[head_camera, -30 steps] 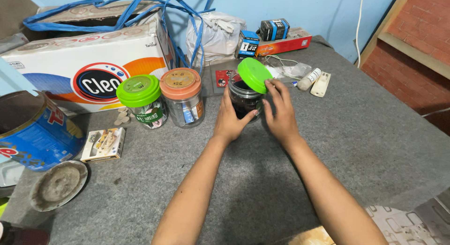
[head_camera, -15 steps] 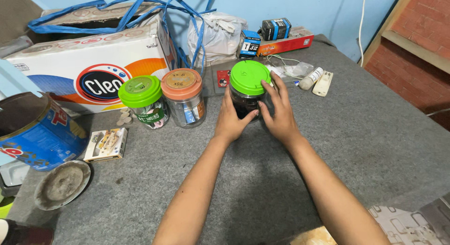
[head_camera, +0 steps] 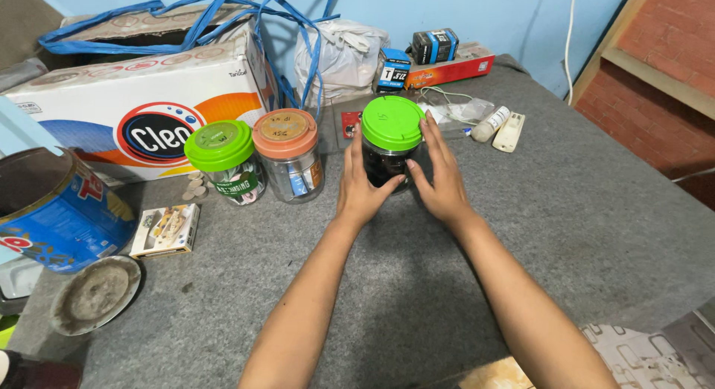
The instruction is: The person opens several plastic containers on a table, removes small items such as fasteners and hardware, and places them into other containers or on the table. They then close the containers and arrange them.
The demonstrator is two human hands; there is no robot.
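A clear jar with dark contents (head_camera: 383, 168) stands upright on the grey felt table (head_camera: 566, 203), capped by a green lid (head_camera: 391, 122) that lies flat on its mouth. My left hand (head_camera: 359, 189) wraps the jar's left side. My right hand (head_camera: 442, 179) rests against its right side, fingertips touching the lid's rim. Left of it stand two more jars, one with an orange lid (head_camera: 287, 163) and one with a green lid (head_camera: 223, 160).
A large white carton (head_camera: 141, 110) with blue straps fills the back left. A blue tin (head_camera: 56, 210) and a round metal lid (head_camera: 95, 294) lie at the left edge, beside a small card pack (head_camera: 165, 229). Small boxes, a white bag and a tube sit behind.
The green lid was tilted up in my right hand a second ago; it now lies flat on the jar. My right hand has dropped to the jar's side.
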